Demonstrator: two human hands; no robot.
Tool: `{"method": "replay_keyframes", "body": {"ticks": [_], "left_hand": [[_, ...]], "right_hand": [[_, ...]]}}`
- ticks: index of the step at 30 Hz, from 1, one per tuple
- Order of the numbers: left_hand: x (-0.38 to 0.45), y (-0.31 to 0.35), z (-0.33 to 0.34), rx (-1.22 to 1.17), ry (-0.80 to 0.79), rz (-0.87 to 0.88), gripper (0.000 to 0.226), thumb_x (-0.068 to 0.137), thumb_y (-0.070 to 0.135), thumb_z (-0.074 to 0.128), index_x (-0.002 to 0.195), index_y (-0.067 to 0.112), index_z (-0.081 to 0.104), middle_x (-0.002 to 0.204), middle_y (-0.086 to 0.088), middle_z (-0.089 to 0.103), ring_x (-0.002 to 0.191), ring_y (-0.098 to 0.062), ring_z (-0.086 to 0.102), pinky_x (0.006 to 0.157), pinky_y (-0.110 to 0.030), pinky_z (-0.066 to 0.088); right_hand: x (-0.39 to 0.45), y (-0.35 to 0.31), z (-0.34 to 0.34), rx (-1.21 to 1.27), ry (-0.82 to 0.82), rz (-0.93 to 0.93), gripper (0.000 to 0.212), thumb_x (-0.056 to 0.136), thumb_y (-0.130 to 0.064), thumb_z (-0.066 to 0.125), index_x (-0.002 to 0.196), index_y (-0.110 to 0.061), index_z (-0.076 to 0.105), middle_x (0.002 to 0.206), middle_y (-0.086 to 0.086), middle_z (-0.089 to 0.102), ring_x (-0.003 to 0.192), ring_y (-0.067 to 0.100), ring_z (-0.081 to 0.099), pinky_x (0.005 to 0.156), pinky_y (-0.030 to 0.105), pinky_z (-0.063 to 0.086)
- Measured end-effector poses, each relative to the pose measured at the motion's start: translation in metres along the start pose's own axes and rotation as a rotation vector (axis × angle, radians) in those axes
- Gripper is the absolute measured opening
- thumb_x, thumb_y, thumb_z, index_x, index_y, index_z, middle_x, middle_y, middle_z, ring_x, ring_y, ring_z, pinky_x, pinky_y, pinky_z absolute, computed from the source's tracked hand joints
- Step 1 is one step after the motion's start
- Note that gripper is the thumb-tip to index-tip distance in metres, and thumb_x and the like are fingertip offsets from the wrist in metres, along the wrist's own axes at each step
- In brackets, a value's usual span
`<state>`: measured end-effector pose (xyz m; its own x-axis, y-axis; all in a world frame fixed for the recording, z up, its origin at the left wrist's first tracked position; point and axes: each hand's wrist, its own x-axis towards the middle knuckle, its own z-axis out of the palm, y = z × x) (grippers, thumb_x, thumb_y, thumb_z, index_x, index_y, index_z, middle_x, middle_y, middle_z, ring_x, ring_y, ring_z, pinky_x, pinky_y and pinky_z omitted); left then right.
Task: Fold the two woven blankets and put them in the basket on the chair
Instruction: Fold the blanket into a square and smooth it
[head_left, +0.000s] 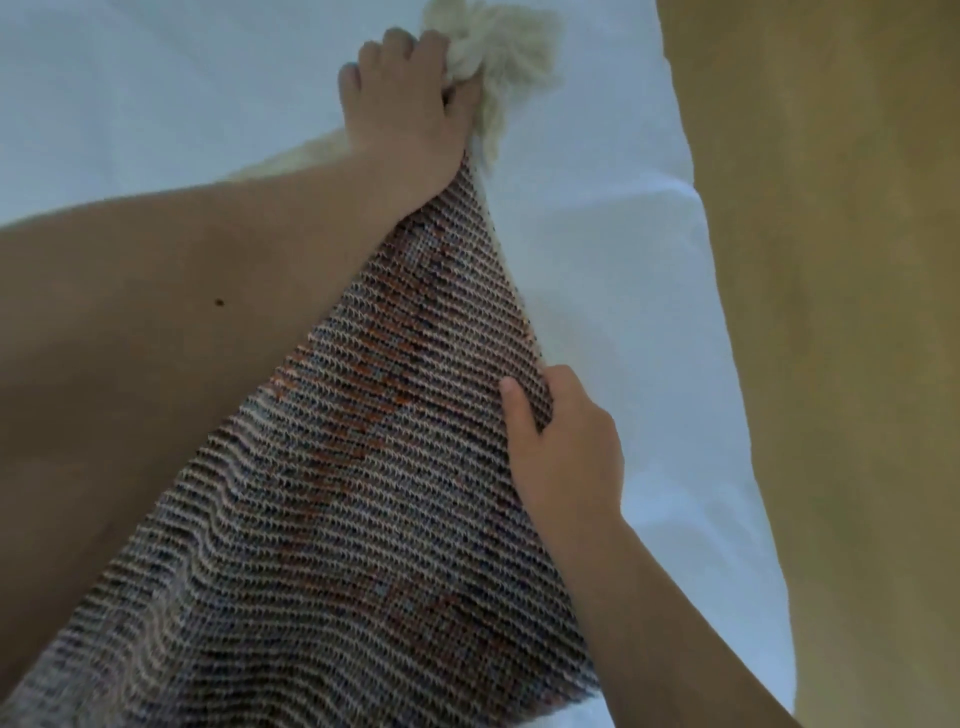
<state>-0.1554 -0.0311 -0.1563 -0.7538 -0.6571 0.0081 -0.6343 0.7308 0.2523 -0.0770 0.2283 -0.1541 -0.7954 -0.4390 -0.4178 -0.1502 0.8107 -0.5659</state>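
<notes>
Blanket first: a striped woven blanket (363, 467) in brown, grey, cream and rust yarn lies lifted in a long taut wedge over a white bed sheet (597, 286), wide at the near left and narrowing toward the far middle. Its long axis runs diagonally, from the near-left corner of the view up to the far end, where a cream yarn tassel (498, 67) marks the corner.

At that far tip the left hand (410, 104) is clenched around the corner, fingers curled over the tassel and the cloth just below it. The right hand (566, 441) sits much nearer, on the blanket's right edge, thumb pressed on top of the weave and fingers wrapped under the rim, so it pinches that edge. Both hands are therefore on the same right-hand border, the left far, the right near, with the stretched edge running straight between them.

Judging by this, a fold is still being formed: the edge seems pulled tight so it can be laid over or brought to another corner. A tan floor (831, 312) lies right of the bed. Neither basket, chair, nor second blanket is in view.
</notes>
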Motion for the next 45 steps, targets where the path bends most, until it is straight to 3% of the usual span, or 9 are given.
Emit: {"method": "replay_keyframes", "body": {"ticks": [4, 8, 12, 16, 24, 28, 33, 39, 45], "left_hand": [[-0.086, 0.014, -0.001, -0.070, -0.045, 0.322, 0.075, 0.097, 0.057, 0.034, 0.158, 0.015, 0.022, 0.164, -0.014, 0.019, 0.152, -0.035, 0.015, 0.121, -0.049, 0.005], [-0.138, -0.011, 0.016, 0.089, -0.343, 0.769, 0.070, 0.098, 0.060, 0.030, 0.154, 0.018, 0.035, 0.163, -0.012, 0.027, 0.152, -0.030, 0.019, 0.123, -0.047, 0.008], [-0.115, -0.006, 0.023, 0.086, -0.253, 0.963, 0.045, 0.099, 0.047, 0.044, 0.119, 0.011, 0.060, 0.126, -0.012, 0.060, 0.121, -0.034, 0.053, 0.113, -0.049, 0.032], [-0.113, 0.004, 0.026, 0.018, -0.252, 1.118, 0.032, 0.104, 0.034, 0.041, 0.094, 0.008, 0.057, 0.086, -0.008, 0.064, 0.078, -0.030, 0.057, 0.083, -0.045, 0.048], [-0.131, 0.031, 0.029, 0.115, -0.208, 1.080, 0.035, 0.105, 0.034, 0.033, 0.097, 0.007, 0.052, 0.081, -0.009, 0.063, 0.075, -0.029, 0.054, 0.084, -0.043, 0.039], [-0.159, 0.045, 0.038, 0.126, -0.209, 1.062, 0.036, 0.105, 0.033, 0.031, 0.097, 0.006, 0.053, 0.084, -0.010, 0.063, 0.078, -0.030, 0.054, 0.085, -0.044, 0.040], [-0.171, 0.050, 0.040, 0.106, -0.132, 0.992, 0.027, 0.106, 0.027, 0.038, 0.096, 0.005, 0.051, 0.084, -0.012, 0.061, 0.079, -0.032, 0.054, 0.085, -0.045, 0.042], [-0.175, 0.050, 0.033, 0.162, -0.154, 0.869, 0.034, 0.106, 0.030, 0.032, 0.101, 0.004, 0.052, 0.091, -0.015, 0.061, 0.085, -0.034, 0.053, 0.094, -0.048, 0.040], [-0.196, 0.057, 0.031, 0.119, -0.130, 0.785, 0.033, 0.105, 0.030, 0.035, 0.103, 0.004, 0.056, 0.098, -0.014, 0.063, 0.097, -0.035, 0.056, 0.110, -0.050, 0.035]], "right_hand": [[-0.003, 0.008, -0.004, -0.030, 0.002, -0.019, 0.028, 0.100, -0.054, 0.039, 0.093, -0.028, 0.047, 0.069, -0.011, 0.054, 0.061, 0.007, 0.051, 0.053, 0.030, 0.041], [-0.007, 0.012, -0.006, 0.011, 0.039, -0.006, 0.024, 0.099, -0.052, 0.043, 0.097, -0.028, 0.049, 0.070, -0.013, 0.054, 0.065, 0.013, 0.055, 0.056, 0.031, 0.042], [-0.024, 0.018, -0.010, 0.099, 0.006, 0.065, 0.027, 0.092, -0.061, 0.051, 0.105, -0.040, 0.039, 0.078, -0.024, 0.054, 0.072, 0.006, 0.058, 0.062, 0.029, 0.049], [-0.058, 0.033, -0.012, 0.167, -0.054, 0.079, 0.047, 0.083, -0.067, 0.058, 0.120, -0.046, 0.038, 0.092, -0.021, 0.065, 0.081, 0.005, 0.064, 0.071, 0.033, 0.056], [-0.095, 0.078, -0.038, 0.131, -0.106, 0.142, 0.021, 0.091, -0.050, 0.060, 0.100, -0.033, 0.052, 0.077, -0.019, 0.062, 0.070, -0.001, 0.060, 0.056, 0.012, 0.045], [-0.114, 0.097, -0.056, -0.086, -0.161, 0.223, 0.038, 0.089, -0.061, 0.053, 0.078, -0.025, 0.048, 0.066, -0.006, 0.058, 0.059, 0.009, 0.055, 0.056, 0.029, 0.048], [-0.148, 0.110, -0.060, 0.322, -0.313, 0.375, 0.032, 0.075, -0.052, 0.076, 0.094, -0.036, 0.057, 0.084, -0.020, 0.068, 0.075, -0.006, 0.063, 0.060, 0.014, 0.050], [-0.169, 0.118, -0.053, 0.433, -0.040, 0.301, 0.025, 0.079, -0.031, 0.080, 0.093, -0.035, 0.060, 0.080, -0.015, 0.071, 0.073, -0.001, 0.068, 0.062, 0.015, 0.054], [-0.171, 0.140, -0.051, 0.013, -0.144, 0.305, 0.029, 0.090, -0.052, 0.059, 0.102, -0.027, 0.052, 0.072, -0.013, 0.063, 0.064, 0.005, 0.061, 0.061, 0.031, 0.055]]}}
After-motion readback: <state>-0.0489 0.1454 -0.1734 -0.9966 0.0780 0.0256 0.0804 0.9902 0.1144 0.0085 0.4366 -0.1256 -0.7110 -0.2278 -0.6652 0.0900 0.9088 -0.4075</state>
